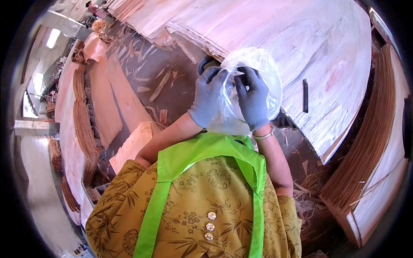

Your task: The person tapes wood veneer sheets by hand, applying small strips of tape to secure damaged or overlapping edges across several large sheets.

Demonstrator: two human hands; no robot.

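Note:
A clear, crinkled plastic bag (272, 92) hangs in front of my chest, held up by both hands. My left hand (207, 95), in a grey work glove with dark fingertips, pinches the bag's gathered upper edge. Close beside it, my right hand (253, 96) wears the same kind of glove, its fingers curled on the plastic; a light bangle (264, 134) circles that wrist. Below the hands, the bag's lower part reaches the top of my bright green apron (202, 150). What the bag holds, if anything, cannot be made out.
Large thin wood veneer sheets (292, 34) lie stacked ahead, with a dark flat bar (305, 95) on top. A thick veneer stack (365, 142) stands at right, another (84, 116) at left. Wood scraps (161, 84) litter the floor. Far off at upper left is a person (95, 9).

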